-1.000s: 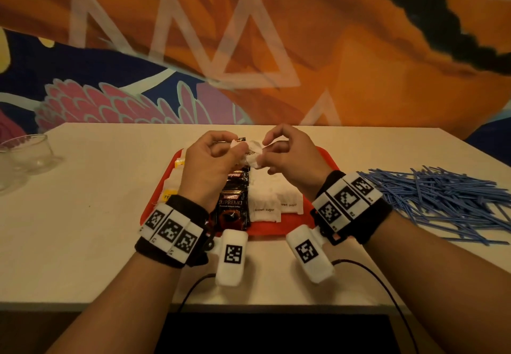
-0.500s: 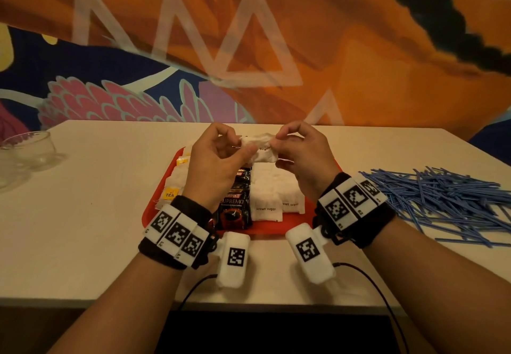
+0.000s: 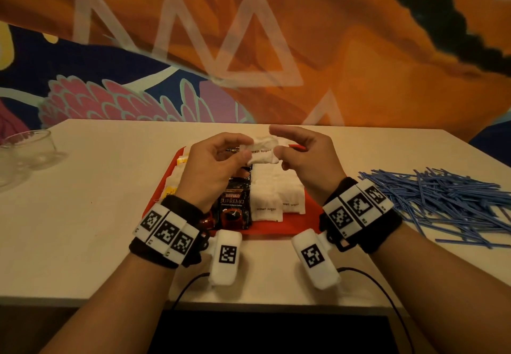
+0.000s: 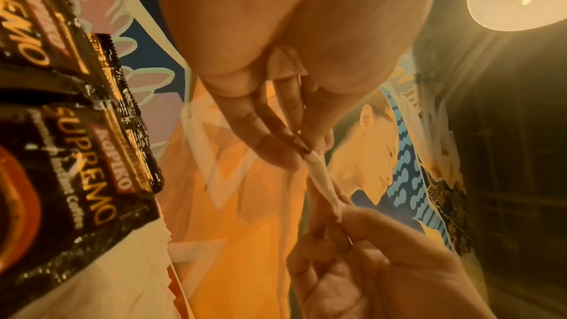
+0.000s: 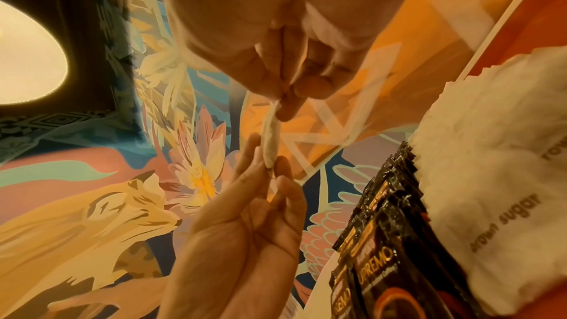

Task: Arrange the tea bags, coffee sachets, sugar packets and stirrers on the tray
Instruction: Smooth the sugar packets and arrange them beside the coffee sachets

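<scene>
- table (image 3: 83, 215) has the red tray (image 3: 293, 226) in the middle, and only the head cam shows the blue stirrers (image 3: 442, 201) piled to its right
- wrist cams get the coffee sachets (image 4: 76, 154) up close
- left hand (image 3: 213, 171) and right hand (image 3: 307, 157) each pinch one end of a brown sugar packet (image 3: 262, 151) above the tray
- half a sec ago the packet was scrunched, now it's pulled flat with the label readable

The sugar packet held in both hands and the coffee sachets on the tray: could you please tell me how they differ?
The sugar packet is white paper printed "brown sugar"; the coffee sachets are glossy black with gold lettering. The packet is pinched in the air between left hand and right hand; the sachets lie overlapped on the red tray. Both are flat single-serve packs.
</scene>
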The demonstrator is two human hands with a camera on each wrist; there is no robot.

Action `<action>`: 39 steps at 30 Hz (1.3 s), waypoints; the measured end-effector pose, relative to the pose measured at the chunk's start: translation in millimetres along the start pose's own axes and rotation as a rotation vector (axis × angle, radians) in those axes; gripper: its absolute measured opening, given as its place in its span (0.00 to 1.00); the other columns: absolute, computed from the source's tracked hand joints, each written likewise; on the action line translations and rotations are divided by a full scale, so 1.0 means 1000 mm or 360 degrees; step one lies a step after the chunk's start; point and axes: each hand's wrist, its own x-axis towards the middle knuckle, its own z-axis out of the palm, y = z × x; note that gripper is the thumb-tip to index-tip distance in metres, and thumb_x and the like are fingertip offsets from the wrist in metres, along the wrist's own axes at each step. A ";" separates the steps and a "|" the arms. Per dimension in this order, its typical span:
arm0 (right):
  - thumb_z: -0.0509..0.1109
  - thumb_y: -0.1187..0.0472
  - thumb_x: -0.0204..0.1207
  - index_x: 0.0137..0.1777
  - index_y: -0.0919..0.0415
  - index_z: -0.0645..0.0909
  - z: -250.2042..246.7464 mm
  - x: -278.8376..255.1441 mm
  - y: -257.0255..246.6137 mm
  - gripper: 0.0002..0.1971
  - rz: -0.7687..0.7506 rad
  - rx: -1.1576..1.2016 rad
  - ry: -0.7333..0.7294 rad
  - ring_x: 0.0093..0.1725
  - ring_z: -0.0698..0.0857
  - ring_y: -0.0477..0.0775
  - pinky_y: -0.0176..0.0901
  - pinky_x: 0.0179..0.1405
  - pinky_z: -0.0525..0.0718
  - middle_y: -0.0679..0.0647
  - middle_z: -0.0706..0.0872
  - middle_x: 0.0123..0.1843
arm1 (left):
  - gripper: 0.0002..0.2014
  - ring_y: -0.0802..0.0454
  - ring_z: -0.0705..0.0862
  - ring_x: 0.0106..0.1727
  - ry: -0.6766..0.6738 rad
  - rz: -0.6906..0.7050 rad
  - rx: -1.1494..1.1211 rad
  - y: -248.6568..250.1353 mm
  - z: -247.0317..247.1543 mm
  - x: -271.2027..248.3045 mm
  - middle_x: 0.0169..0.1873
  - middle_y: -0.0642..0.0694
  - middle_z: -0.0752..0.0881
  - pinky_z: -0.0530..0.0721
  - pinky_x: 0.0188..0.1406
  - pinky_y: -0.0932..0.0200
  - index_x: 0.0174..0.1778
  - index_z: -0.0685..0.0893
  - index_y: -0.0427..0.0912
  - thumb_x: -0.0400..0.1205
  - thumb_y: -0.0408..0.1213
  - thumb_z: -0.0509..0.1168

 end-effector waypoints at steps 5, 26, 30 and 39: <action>0.80 0.69 0.71 0.54 0.57 0.86 -0.004 0.002 0.004 0.14 0.0209 0.0063 -0.0168 0.37 0.87 0.50 0.41 0.34 0.82 0.58 0.90 0.43 | 0.15 0.45 0.92 0.51 -0.0136 -0.0052 0.0086 0.005 -0.004 -0.002 0.56 0.44 0.91 0.90 0.42 0.58 0.57 0.89 0.47 0.81 0.24 0.70; 0.82 0.61 0.71 0.49 0.61 0.87 -0.047 0.001 0.041 0.10 0.0809 -0.0951 -0.0528 0.39 0.88 0.52 0.49 0.47 0.89 0.60 0.92 0.46 | 0.18 0.55 0.89 0.35 -0.0115 -0.0114 0.0436 0.010 -0.010 -0.011 0.56 0.54 0.90 0.92 0.40 0.53 0.67 0.87 0.45 0.82 0.27 0.70; 0.80 0.52 0.72 0.45 0.56 0.82 -0.041 0.000 0.041 0.11 0.0648 -0.1567 -0.0622 0.48 0.87 0.53 0.43 0.44 0.85 0.51 0.89 0.45 | 0.15 0.53 0.90 0.39 -0.0102 -0.0135 0.0375 0.013 -0.010 -0.012 0.56 0.54 0.91 0.92 0.41 0.53 0.63 0.88 0.47 0.83 0.28 0.70; 0.80 0.52 0.72 0.44 0.53 0.79 -0.028 -0.005 0.030 0.12 0.0199 -0.1781 -0.0678 0.41 0.81 0.49 0.44 0.38 0.82 0.47 0.82 0.42 | 0.14 0.51 0.91 0.45 -0.0061 -0.0151 0.0347 0.015 -0.016 -0.016 0.53 0.54 0.92 0.88 0.38 0.60 0.60 0.89 0.49 0.83 0.28 0.70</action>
